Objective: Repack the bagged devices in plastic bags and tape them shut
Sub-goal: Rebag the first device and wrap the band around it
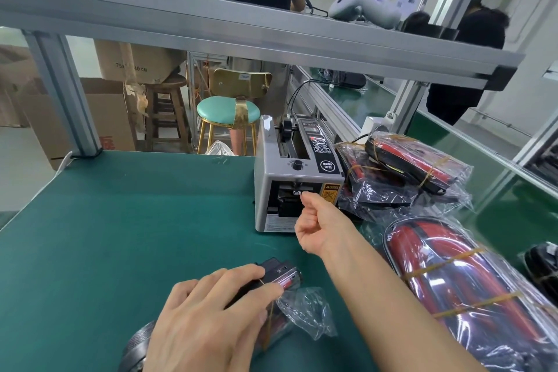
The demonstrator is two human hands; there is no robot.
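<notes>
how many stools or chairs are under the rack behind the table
2 that I can tell: a dark wooden stool on the left by the cardboard boxes, and a mint-cushioned gold-legged chair right of it, behind the tape dispenser. More may be hidden.

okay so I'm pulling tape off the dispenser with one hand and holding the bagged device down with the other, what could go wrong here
1. Your right hand pinches at the tape dispenser outlet beside its caution label; fingers might get nipped.
2. Your left hand rests on the bagged device, but the bag's open end lies loose and may unfold before taping.

Bare forearms, no sleeves visible
</notes>
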